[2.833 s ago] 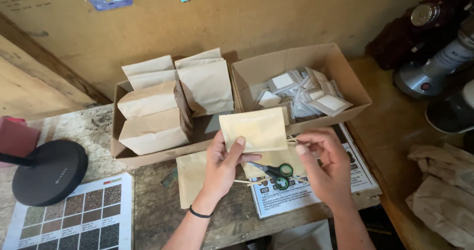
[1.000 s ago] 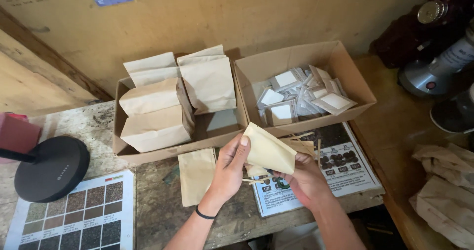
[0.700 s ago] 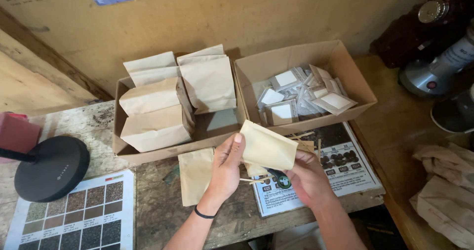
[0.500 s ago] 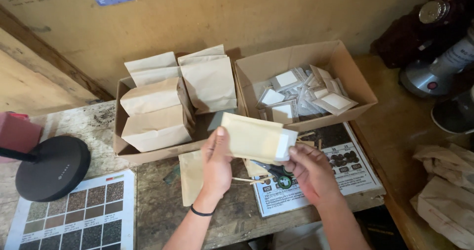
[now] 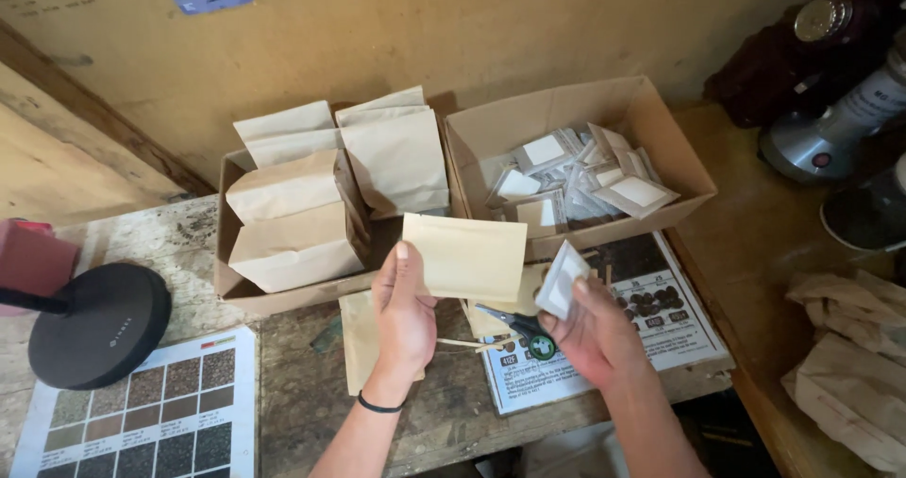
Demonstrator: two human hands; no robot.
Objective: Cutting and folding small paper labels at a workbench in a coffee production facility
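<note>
While a worn wooden bench [image 5: 283,412] fills the lower part of the head view, two open cardboard boxes stand side by side at its back against a plywood wall. The left box [image 5: 226,285] holds stacked kraft paper bags [image 5: 293,214], some lying flat and some leaning upright. The right box [image 5: 661,148] holds a loose heap of small clear sachets with white squares [image 5: 585,171]. A black round lamp base [image 5: 94,322] sits at the far left, with a printed chart of brown sample squares [image 5: 142,412] in front of it. A printed sheet with dark pictures [image 5: 651,308] lies under the right box's front edge, and green-handled scissors [image 5: 528,332] rest on it. The left hand [image 5: 404,313] is closed on a flat kraft pouch [image 5: 467,256], thumb on its front, holding it above the bench just before the boxes. The right hand [image 5: 590,332] pinches a small white sachet [image 5: 562,280] just beside the pouch's right edge; whether they touch is unclear.
</note>
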